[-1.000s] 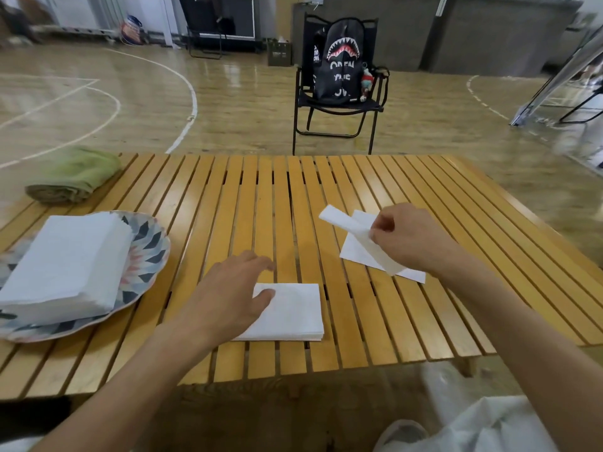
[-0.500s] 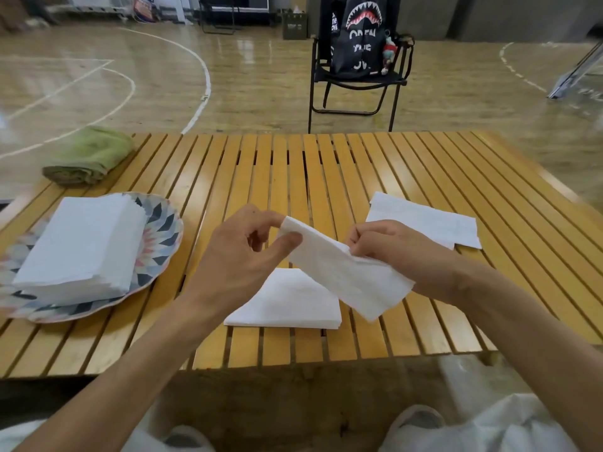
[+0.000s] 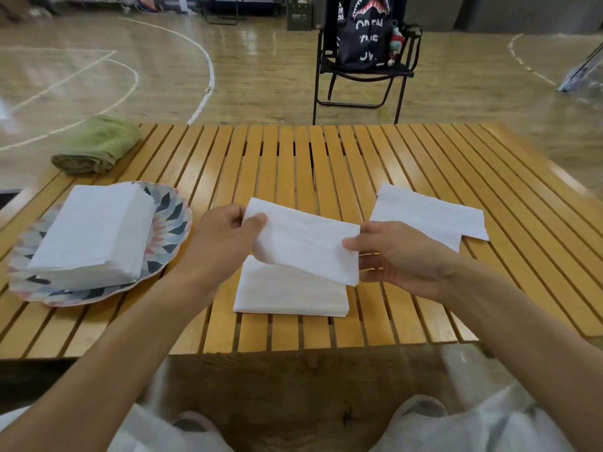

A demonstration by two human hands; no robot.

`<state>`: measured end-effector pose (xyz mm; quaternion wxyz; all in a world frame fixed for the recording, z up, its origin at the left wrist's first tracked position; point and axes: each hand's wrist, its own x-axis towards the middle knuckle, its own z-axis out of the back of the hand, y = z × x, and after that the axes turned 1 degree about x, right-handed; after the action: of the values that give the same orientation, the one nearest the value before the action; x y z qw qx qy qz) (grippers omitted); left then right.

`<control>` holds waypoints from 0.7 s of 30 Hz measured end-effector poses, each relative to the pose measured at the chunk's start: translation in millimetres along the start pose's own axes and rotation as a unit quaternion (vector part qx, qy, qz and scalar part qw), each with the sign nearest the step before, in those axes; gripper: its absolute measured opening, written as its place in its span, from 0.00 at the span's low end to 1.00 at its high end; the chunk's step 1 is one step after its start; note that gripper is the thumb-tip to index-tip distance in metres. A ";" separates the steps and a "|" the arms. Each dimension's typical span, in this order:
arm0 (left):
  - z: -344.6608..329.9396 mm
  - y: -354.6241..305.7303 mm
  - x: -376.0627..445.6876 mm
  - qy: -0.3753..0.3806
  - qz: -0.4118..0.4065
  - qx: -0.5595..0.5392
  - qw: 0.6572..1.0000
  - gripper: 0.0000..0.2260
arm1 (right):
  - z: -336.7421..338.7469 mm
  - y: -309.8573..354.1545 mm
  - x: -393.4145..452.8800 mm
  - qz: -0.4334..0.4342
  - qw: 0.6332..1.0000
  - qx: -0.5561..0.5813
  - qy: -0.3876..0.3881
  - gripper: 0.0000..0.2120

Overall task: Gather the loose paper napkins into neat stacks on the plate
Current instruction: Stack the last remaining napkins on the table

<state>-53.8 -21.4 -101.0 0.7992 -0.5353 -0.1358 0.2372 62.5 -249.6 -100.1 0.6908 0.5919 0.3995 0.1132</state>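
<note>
Slatted wooden desk [image 3: 326,164] is sitting on a gym floor [image 3: 163,76] with painted court lines. Beyond the far edge a black folding chair [image 3: 362,76] is carrying a black backpack [image 3: 368,31] with a shark-mouth print. A rolled green towel [image 3: 98,145] is lying at the desk's far-left corner.

Patterned plate [image 3: 169,223] is sitting on the left of the desk, holding a thick squared stack of napkins [image 3: 94,236]; the stack is covering most of the plate, with rim showing on the right and near sides.

Left hand [image 3: 222,243] is pinching the left corner of a folded napkin [image 3: 306,246] between thumb and fingers. Right hand [image 3: 391,256] is pinching the same napkin's right edge, thumb on top, fingers underneath. The napkin is being held in the air, tilted, just above a small pile [image 3: 290,291] of folded napkins lying near the desk's front edge, centre. Cannot tell whether its lower edge is touching the pile.

Two overlapping loose napkins [image 3: 430,216] are lying flat to the right, just beyond the right hand.

Bare slats are showing between plate and pile, across the whole far half, and along the right side. The pile is sitting close to the front edge; the plate is close to the left edge. The person's knees in white fabric are showing below the desk.
</note>
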 end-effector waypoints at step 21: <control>-1.0 20.8 2.4 0.074 0.019 0.364 0.928 0.06 | -25.2 -27.1 13.6 -0.011 0.945 -0.310 -0.106 0.14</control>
<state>-56.1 -14.4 -120.6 0.9422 -0.2262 0.0292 0.2455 45.5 -230.2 -129.8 0.8796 0.3532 0.2753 0.1605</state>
